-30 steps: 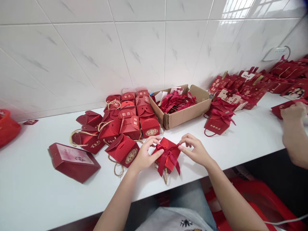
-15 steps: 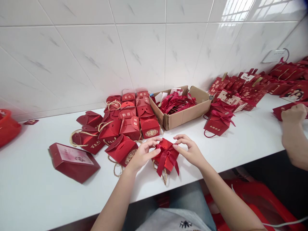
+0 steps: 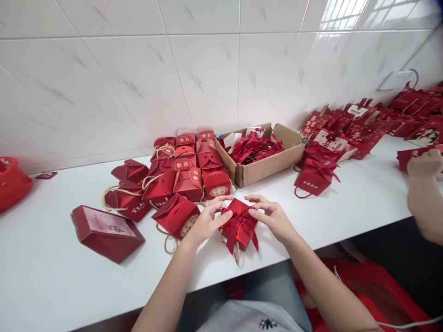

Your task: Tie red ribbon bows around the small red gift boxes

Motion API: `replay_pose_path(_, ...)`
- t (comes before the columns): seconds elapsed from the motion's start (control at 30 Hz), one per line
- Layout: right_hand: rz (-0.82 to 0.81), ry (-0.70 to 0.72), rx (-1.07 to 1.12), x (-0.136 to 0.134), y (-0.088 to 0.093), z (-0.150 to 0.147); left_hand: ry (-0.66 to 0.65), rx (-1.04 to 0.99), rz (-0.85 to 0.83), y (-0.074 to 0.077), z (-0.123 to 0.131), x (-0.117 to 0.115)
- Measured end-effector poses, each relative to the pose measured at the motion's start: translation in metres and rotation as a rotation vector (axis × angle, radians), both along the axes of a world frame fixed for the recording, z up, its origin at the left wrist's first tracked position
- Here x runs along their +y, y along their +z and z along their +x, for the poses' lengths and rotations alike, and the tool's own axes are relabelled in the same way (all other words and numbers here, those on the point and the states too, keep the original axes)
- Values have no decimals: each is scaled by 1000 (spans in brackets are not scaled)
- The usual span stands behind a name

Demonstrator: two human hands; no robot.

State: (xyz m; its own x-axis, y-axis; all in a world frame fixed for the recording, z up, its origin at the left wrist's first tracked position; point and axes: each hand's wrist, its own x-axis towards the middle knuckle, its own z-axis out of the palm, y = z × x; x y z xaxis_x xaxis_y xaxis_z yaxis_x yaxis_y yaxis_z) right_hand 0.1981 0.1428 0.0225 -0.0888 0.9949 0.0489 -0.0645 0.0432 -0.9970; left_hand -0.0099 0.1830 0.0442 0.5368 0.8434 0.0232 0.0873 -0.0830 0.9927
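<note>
A small red gift box (image 3: 245,238) with a twisted rope handle sits near the table's front edge. Across its top a dark red ribbon bow (image 3: 240,223) is tied, its two tails hanging over the front. My left hand (image 3: 209,220) pinches the bow's left loop between thumb and bent fingers. On the other side my right hand (image 3: 270,216) has its thumb and fingers closed at the right loop. Just left of my left hand, another red box (image 3: 176,216) with a gold emblem and rope handle lies tilted.
Several red boxes (image 3: 187,184) stand grouped at the left, beside a cardboard box (image 3: 270,165) of ribbons. A dark red box (image 3: 107,235) lies further left. At right are a ribboned box (image 3: 313,177), more red bags (image 3: 363,133) and another person's hand (image 3: 425,163).
My right hand's fingers have curled slightly further in at the bow's right loop. The box and my left hand are almost unchanged. The other person's hand has shifted slightly.
</note>
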Motion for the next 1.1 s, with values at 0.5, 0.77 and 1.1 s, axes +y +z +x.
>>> replay_pose_path(0.5,23,-34,-12,2,-4,-7,2,-8,2,0,0,2)
replay_pose_path(0.77,-18,-24,17,1,-2,-8,69,22,6,-6,1,1)
replay_pose_path(1.1,58,-263,-162,2,-10,-27,243,148,165,-14,12,-3)
